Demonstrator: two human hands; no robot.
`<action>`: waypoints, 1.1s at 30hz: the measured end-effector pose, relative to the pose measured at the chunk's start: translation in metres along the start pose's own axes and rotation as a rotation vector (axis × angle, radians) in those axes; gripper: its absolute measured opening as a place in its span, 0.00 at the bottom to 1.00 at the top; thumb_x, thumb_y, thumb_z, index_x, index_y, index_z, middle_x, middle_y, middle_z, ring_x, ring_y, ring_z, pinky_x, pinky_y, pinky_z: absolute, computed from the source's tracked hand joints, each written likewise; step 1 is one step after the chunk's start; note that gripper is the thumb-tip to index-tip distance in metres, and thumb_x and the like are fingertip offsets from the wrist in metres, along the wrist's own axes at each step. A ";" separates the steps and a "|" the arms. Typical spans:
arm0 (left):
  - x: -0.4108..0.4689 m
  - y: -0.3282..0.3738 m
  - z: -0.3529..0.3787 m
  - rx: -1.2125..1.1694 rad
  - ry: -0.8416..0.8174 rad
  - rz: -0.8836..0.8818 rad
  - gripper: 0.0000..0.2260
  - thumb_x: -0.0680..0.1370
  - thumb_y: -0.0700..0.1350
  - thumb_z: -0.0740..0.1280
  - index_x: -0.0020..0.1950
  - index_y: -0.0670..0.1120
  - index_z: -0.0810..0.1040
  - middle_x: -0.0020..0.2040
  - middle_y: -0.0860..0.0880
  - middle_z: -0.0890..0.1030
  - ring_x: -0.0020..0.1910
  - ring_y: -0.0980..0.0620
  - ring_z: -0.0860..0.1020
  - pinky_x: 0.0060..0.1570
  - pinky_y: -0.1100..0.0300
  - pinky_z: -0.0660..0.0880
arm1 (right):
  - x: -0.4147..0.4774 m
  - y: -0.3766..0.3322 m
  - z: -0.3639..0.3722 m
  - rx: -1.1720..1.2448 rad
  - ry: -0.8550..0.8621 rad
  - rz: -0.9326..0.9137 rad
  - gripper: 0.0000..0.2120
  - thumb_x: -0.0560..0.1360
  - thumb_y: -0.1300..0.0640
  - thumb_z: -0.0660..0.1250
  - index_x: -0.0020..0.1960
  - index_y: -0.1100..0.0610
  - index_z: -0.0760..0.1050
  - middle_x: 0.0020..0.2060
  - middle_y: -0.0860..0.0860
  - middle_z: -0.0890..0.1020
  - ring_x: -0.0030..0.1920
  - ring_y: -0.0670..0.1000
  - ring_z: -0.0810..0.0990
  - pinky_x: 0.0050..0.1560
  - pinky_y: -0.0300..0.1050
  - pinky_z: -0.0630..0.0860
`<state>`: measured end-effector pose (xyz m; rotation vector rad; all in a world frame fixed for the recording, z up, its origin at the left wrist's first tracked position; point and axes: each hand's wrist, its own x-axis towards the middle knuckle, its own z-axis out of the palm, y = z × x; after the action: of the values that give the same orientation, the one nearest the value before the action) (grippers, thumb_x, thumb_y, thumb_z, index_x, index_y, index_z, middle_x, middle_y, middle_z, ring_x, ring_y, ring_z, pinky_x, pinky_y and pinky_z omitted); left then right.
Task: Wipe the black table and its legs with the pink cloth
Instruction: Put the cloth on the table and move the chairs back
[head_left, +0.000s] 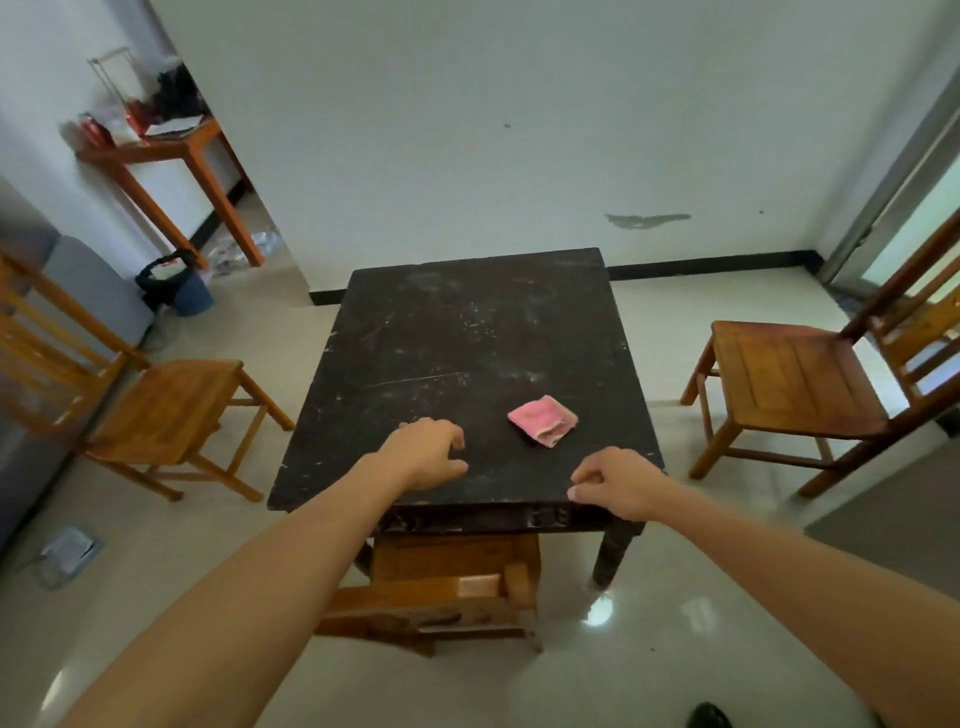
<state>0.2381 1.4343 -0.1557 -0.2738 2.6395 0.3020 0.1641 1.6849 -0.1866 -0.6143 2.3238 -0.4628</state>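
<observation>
Pink cloth (543, 420) lies folded at frame centre on the black table (467, 338); left hand (426, 453) and right hand (618, 483), both loosely curled, grasp nothing.

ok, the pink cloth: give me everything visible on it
The pink cloth is folded into a small, thick rectangle, with paler layered edges showing at its near end. It looks like soft terry fabric. It lies flat on the black table, towards the near right part of the top, slightly skewed to the edges. Neither the left hand nor the right hand touches it.
</observation>
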 end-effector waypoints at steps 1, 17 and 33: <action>0.014 0.023 -0.004 0.018 0.024 0.021 0.17 0.78 0.52 0.66 0.65 0.50 0.74 0.59 0.50 0.78 0.54 0.51 0.77 0.57 0.54 0.75 | -0.001 0.016 -0.014 -0.028 0.026 0.026 0.16 0.76 0.47 0.68 0.60 0.52 0.79 0.54 0.48 0.83 0.51 0.47 0.80 0.58 0.46 0.77; 0.210 0.345 -0.045 0.109 0.211 0.269 0.15 0.79 0.51 0.62 0.65 0.50 0.74 0.58 0.48 0.79 0.54 0.47 0.78 0.51 0.52 0.74 | 0.037 0.289 -0.249 -0.422 0.356 0.030 0.20 0.80 0.44 0.59 0.68 0.52 0.71 0.60 0.51 0.78 0.55 0.52 0.79 0.51 0.47 0.78; 0.458 0.419 -0.206 0.366 0.573 0.337 0.17 0.81 0.52 0.57 0.66 0.46 0.71 0.62 0.46 0.73 0.60 0.47 0.72 0.61 0.52 0.68 | 0.184 0.378 -0.478 -0.551 0.676 0.041 0.23 0.80 0.42 0.57 0.71 0.53 0.68 0.68 0.50 0.73 0.66 0.52 0.73 0.65 0.48 0.71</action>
<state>-0.3502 1.7176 -0.1234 0.2475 3.2314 -0.1914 -0.4012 1.9721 -0.1261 -0.7388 3.1433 0.0220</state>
